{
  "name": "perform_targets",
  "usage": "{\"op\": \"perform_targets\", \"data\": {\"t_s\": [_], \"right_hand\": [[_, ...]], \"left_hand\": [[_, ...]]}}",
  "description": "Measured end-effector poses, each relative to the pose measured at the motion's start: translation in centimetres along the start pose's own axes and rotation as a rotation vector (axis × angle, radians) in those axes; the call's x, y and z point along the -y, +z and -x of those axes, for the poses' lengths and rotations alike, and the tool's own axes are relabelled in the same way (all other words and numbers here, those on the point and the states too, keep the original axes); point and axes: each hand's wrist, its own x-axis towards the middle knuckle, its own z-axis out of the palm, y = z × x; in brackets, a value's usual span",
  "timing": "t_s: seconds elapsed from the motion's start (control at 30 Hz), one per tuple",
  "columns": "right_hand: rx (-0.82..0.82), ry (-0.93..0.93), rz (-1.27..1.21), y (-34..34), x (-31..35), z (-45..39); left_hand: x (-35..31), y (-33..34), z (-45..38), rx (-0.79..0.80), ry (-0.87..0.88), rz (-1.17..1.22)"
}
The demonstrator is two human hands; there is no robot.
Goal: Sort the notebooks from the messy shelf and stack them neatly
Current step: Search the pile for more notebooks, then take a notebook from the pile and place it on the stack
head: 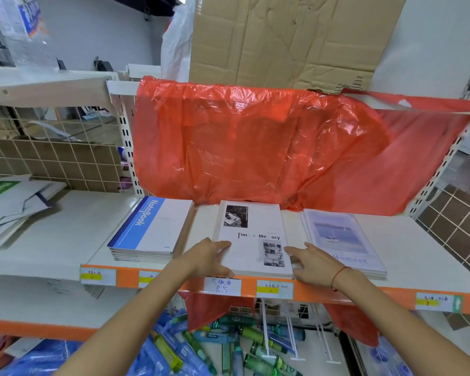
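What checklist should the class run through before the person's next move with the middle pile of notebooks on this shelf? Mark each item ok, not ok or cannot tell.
1. Left hand at the left edge of the middle pile: ok.
2. Right hand at its right edge: ok.
3. Middle pile squared up, edges flush: cannot tell.
4. Gap kept from the blue pile: ok.
5. Gap kept from the pale pile: ok.
6. All loose notebooks sorted: not ok, a messy heap lies on the next shelf to the left.
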Motion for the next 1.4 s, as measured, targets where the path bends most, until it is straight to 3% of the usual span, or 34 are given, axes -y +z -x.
{"op": "perform_targets", "data": {"t_s": [0.37,0.5,0.6,0.77,1.07,1.4], "right_hand": [[0.004,0.054,0.011,0.0,0.5,-0.3],[-0.119,0.002,0.141,-1.3,1.7,0.1],[-0.236,-0.066,0.194,-2.1,2.5,-0.6],[-0.293,-0.17,0.171,-2.5,5.6,-2.7],[-0.464,-0.425,0.157,-1.5,19.4,-5.7],[-0.526,-0.564,0.074,1.5,44.5,-9.3]], "left_hand": [[-0.9,-0.3,0.8,0.004,-0.048,-0.057],[-0.9,-0.8,1.0,0.003,-0.066,-0.113],[-0.7,-1.4,1.9,-0.112,-0.077,-0.101],[1.3,-2.5,5.5,-0.361,-0.041,-0.133],[11.4,-5.2,14.7,-0.59,-0.235,-0.219],[29.2,-7.9,30.1,-0.649,-0.529,-0.266]]}}
